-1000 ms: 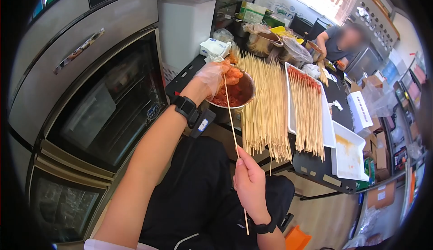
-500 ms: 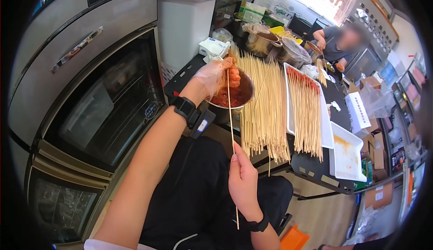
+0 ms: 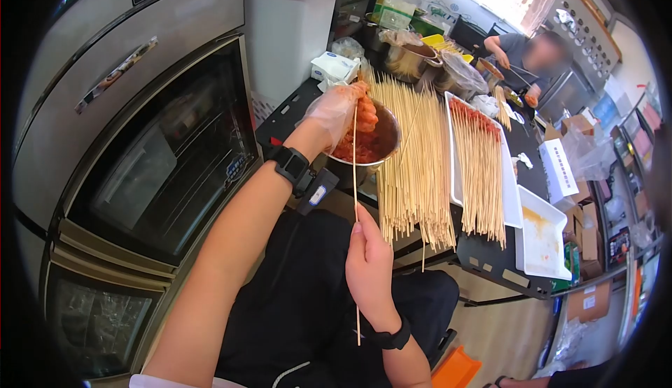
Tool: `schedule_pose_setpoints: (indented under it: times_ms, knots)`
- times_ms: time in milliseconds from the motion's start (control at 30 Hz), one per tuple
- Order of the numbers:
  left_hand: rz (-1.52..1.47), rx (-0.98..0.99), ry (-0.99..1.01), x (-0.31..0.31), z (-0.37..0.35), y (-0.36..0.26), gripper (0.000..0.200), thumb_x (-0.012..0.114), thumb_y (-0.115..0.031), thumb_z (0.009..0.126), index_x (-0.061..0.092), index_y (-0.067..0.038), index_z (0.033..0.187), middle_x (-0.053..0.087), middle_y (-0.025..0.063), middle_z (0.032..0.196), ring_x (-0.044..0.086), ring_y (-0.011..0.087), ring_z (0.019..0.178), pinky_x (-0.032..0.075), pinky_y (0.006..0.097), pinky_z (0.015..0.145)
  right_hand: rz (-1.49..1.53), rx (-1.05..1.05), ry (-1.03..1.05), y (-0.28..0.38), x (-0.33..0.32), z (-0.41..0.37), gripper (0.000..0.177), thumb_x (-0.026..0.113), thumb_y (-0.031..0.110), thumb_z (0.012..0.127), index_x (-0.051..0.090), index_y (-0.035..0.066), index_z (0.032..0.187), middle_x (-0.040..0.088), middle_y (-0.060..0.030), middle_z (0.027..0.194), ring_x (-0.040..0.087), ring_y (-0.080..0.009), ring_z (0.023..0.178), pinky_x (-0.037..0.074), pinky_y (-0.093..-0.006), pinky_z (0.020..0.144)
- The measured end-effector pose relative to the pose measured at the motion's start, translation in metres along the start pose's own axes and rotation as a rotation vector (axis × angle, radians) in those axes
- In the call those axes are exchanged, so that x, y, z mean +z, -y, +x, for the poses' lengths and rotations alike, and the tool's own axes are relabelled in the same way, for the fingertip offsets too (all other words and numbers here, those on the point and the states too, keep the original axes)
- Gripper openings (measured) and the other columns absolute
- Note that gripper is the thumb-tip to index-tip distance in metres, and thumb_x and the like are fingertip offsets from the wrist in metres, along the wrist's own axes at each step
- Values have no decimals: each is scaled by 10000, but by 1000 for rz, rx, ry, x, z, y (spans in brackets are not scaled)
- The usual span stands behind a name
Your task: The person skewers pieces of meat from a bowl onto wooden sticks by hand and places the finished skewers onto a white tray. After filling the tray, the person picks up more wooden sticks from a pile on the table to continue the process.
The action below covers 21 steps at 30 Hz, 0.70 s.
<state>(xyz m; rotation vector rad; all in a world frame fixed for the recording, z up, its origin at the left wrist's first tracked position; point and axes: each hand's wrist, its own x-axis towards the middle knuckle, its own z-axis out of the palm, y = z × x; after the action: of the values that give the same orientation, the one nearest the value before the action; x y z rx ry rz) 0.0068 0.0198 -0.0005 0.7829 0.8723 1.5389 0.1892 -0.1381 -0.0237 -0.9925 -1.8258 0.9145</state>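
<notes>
We log the left arm [image 3: 231, 248] stretched forward and up, forearm bare, left wrist [image 3: 290, 165] straight. Left hand [image 3: 334, 108] gloved, fingertips bunched together. Right hand [image 3: 367, 265] sits lower, near the torso, thumb and forefinger pinched tight, other fingers curled; right wrist [image 3: 388, 333] points back toward us.

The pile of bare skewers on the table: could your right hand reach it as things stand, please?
Probably yes: the pile of bare skewers lies just ahead of the right hand with nothing between, though that hand is pinching a skewer.
</notes>
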Motion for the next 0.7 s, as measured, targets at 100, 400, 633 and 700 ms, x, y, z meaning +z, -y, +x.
schedule_pose_setpoints:
  times_ms: [100, 400, 633, 700]
  knots:
    - [21, -35, 8, 4, -6, -4, 251, 459, -292, 917, 494, -44, 900, 561, 77, 729, 573, 179, 613, 501, 319, 580, -19, 44, 24, 1, 2, 5, 329, 413, 51, 904, 455, -13, 1224, 507, -203, 605, 532, -187, 474, 405, -293, 481]
    - [237, -175, 39, 19, -19, -13, 840, 531, -712, 701, 438, 23, 1098, 477, 172, 1023, 534, 244, 909, 449, 361, 813, -74, 308, -197, -60, -101, 72, 360, 432, 107, 872, 480, -53, 1190, 587, -131, 769, 508, -103, 620, 433, -242, 586]
    - [245, -176, 38, 16, -15, -5, 504, 590, -497, 806, 511, -20, 946, 544, 79, 855, 556, 169, 760, 461, 279, 681, -630, 2, -254, -141, -196, 144, 367, 401, 130, 832, 473, -54, 1142, 573, -274, 813, 561, -427, 803, 438, -458, 696]
    - [279, -178, 82, 5, -6, 3, 556, 589, -533, 788, 499, -10, 956, 532, 94, 880, 551, 179, 782, 462, 288, 700, -698, 1, -214, -151, -198, 161, 331, 408, 119, 822, 485, -48, 1097, 571, -279, 840, 555, -429, 826, 437, -465, 714]
